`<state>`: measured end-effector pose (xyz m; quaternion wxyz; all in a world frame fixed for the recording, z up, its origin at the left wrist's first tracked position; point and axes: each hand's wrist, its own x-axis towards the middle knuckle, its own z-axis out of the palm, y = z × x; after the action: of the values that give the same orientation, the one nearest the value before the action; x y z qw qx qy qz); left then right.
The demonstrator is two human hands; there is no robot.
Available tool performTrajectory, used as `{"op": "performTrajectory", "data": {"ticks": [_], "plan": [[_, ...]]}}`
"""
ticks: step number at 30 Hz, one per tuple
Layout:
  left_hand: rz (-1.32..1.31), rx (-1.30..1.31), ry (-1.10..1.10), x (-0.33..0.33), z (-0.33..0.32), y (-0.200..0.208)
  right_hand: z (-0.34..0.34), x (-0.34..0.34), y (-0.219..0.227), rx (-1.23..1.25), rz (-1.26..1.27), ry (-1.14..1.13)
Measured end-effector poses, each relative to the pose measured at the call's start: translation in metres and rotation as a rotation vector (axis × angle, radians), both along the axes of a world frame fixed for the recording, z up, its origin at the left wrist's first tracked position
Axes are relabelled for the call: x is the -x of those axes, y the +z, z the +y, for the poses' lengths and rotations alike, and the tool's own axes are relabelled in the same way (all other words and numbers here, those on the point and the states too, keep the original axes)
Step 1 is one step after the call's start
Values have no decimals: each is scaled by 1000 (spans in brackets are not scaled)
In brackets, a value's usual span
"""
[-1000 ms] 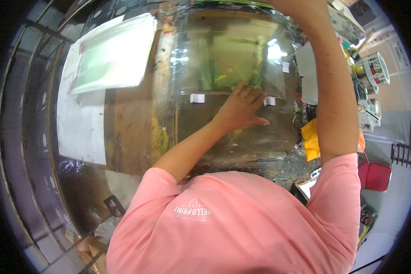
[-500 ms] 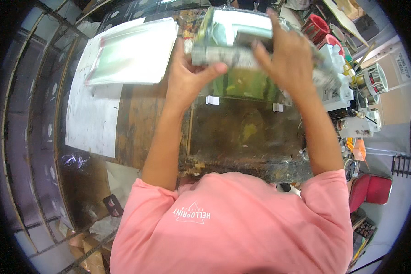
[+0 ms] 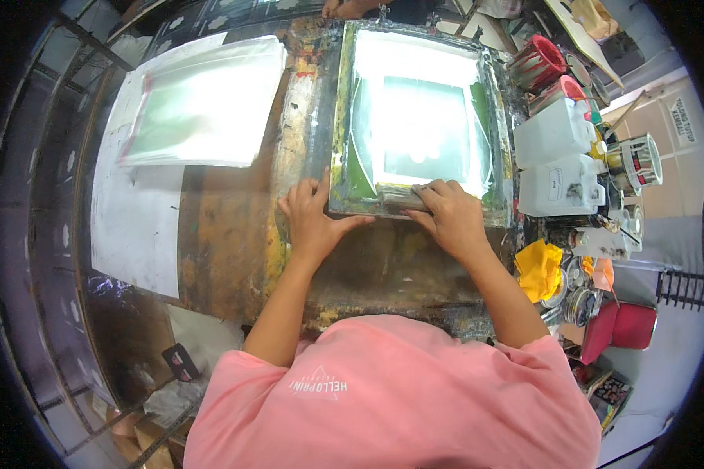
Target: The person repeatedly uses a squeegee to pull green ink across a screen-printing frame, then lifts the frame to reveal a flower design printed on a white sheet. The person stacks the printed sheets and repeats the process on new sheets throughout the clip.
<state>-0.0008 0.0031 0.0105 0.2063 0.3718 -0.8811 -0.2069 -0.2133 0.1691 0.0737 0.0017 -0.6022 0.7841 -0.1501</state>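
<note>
A screen printing frame (image 3: 340, 156) with a stained rim and bright, glaring mesh lies flat on the worktable. My left hand (image 3: 311, 219) is at its near left corner, thumb stretched along the near edge and fingers apart along the left side. At the near end of the mesh, my right hand (image 3: 454, 217) is closed around the right part of a squeegee (image 3: 399, 195), its thumb toward the frame's near edge. Left of the frame, a stack of clear, glossy sheets (image 3: 211, 105) rests partly on white paper (image 3: 137, 227).
White plastic jugs (image 3: 559, 187), a red-stained tub (image 3: 541, 59) and a paint-streaked can (image 3: 637, 160) crowd the right side. A yellow cloth (image 3: 538, 270) lies nearer me. Beyond the frame, another person's hand (image 3: 348, 8) shows. A red chair (image 3: 632, 324) stands at right.
The frame, tilted up before, now lies flat and covers the small white tabs on the board. Both my hands have come down toward me, and the right one now grips the squeegee.
</note>
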Motion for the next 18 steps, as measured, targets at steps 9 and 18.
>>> {"op": "performTrajectory", "data": {"ticks": [9,18], "plan": [[64,10,-12,0,-2,-2,-124,128,-35,132,182,-50],[183,-12,-44,0,-2,-4,-188,204,5,17,-31,-30]]}}
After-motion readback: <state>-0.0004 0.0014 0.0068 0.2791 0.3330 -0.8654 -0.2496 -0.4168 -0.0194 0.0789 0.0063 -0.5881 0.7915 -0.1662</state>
